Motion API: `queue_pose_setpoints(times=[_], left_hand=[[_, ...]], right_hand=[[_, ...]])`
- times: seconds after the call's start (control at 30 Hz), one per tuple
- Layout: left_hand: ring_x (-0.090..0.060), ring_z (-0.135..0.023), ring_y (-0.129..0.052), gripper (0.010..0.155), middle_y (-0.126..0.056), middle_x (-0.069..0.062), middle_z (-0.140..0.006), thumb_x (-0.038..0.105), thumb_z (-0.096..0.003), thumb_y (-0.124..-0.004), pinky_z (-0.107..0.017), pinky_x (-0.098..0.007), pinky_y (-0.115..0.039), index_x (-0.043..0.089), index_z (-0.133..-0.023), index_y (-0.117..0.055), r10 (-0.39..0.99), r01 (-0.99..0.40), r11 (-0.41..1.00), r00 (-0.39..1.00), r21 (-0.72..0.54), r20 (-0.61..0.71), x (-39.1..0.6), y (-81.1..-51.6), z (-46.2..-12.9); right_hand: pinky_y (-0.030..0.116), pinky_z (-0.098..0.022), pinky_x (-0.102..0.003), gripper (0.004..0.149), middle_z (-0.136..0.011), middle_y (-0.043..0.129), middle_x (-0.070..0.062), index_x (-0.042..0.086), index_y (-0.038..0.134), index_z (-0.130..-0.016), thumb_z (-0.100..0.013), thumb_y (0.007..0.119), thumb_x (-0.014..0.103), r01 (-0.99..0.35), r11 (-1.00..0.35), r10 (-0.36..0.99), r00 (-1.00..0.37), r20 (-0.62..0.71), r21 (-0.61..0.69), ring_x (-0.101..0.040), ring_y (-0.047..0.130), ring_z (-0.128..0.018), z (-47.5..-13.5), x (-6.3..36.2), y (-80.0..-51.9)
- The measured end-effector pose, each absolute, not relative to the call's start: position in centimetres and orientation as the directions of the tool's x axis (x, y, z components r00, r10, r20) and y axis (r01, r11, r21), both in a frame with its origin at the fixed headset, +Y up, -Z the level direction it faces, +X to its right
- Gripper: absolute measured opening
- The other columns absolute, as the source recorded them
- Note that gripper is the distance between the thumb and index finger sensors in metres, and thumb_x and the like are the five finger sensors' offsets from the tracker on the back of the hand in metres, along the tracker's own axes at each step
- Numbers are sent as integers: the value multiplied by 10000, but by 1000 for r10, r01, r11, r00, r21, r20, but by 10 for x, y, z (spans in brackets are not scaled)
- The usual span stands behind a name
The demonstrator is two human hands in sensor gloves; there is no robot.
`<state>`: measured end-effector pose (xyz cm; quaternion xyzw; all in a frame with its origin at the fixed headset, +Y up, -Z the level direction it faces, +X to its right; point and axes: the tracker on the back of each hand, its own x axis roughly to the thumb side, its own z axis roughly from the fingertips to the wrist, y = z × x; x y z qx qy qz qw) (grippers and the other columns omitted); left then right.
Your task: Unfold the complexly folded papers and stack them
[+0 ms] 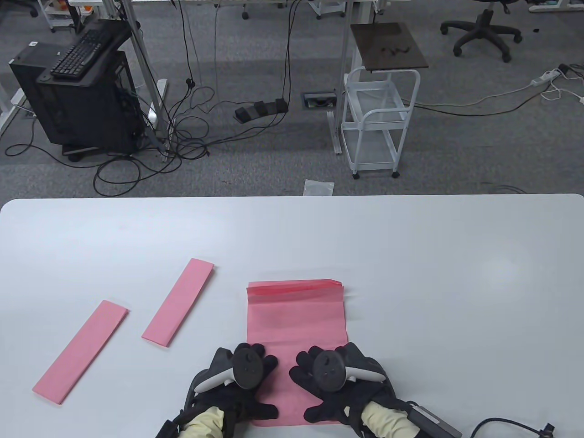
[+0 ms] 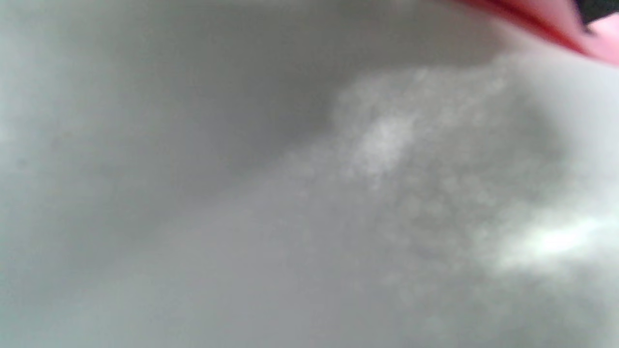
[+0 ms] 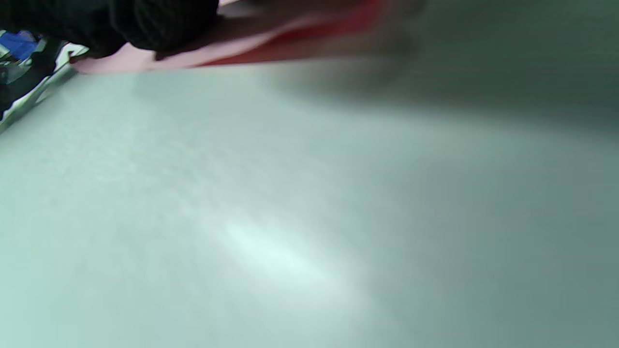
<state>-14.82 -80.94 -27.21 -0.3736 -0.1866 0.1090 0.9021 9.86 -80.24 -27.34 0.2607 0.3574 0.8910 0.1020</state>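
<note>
Two gloved hands press flat on the near end of a pink paper (image 1: 296, 328) at the near edge of a white table (image 1: 410, 255): the left hand (image 1: 242, 378) and the right hand (image 1: 333, 378) lie side by side, close but not touching, fingers spread and straight on the sheet, clamped on nothing. The wrist views show little beyond blurred tabletop and a sliver of pink. The sheet, partly opened, runs away from the hands towards a far end where several pleats remain bunched in a darker band (image 1: 295, 288). It looks thin and light, soft enough to crease or tear if pulled hard and likely to slide on the smooth tabletop; the sensible hold is probably a light pinch at the far pleated edge or its corners while one palm pins the near end. To the left, well apart from the sheet and from each other, lie two folded pink strips, the nearer strip (image 1: 81, 351) and the farther strip (image 1: 179, 302), both yet to be opened. Nothing on the table blocks the sheet or a place to stack. Beyond the far edge stand a white cart (image 1: 378, 118), a computer tower (image 1: 77, 96) and loose floor cables (image 1: 191, 132).
</note>
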Motion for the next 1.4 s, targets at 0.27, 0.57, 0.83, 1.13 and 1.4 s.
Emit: queue_pose_setpoints(times=[0.27,0.57,0.83,1.13,1.4], left_hand=[[-220,-924,308,987,297,115,-1001,659,-422,-688,-621,-467,166,418,-999,75,355,-71,681,902,-729,245,-148,-810,-272],[-212,-901,339,989,328,121,-978,665,-429,-673,-600,-461,193,421,-988,105,363,-66,665,899,-744,245,-148,-811,-272],[-216,-884,353,991,339,120,-962,661,-427,-669,-585,-467,202,418,-975,120,365,-57,656,897,-753,249,-147,-811,-273],[-217,-888,350,990,338,119,-966,665,-427,-667,-589,-468,200,418,-976,119,361,-57,660,898,-749,250,-147,-811,-273],[-211,-884,355,991,342,126,-960,668,-424,-665,-585,-464,204,422,-972,123,361,-57,658,899,-751,248,-147,-811,-272]], right_hand=[[-131,-669,-478,741,-1102,-75,273,504,171,-1032,-476,659,547,-76,-714,373,-883,286,696,-47,-137,-1005,-265,150,-802],[-69,-689,-495,749,-1170,94,53,330,269,-1088,-491,699,471,-52,-781,411,-792,451,622,-171,-59,-1033,-270,84,-786],[-85,-694,-477,689,-1137,145,261,475,352,-1032,-458,733,491,-175,-744,415,-877,242,644,-36,25,-1052,-339,115,-798],[-47,-702,-495,620,-1174,188,109,407,434,-1044,-496,722,436,-282,-794,389,-916,94,539,-149,30,-1060,-359,145,-790],[-103,-679,-490,755,-1158,65,144,406,245,-1072,-473,690,523,-88,-770,401,-837,372,631,-126,-62,-1040,-320,84,-795]])
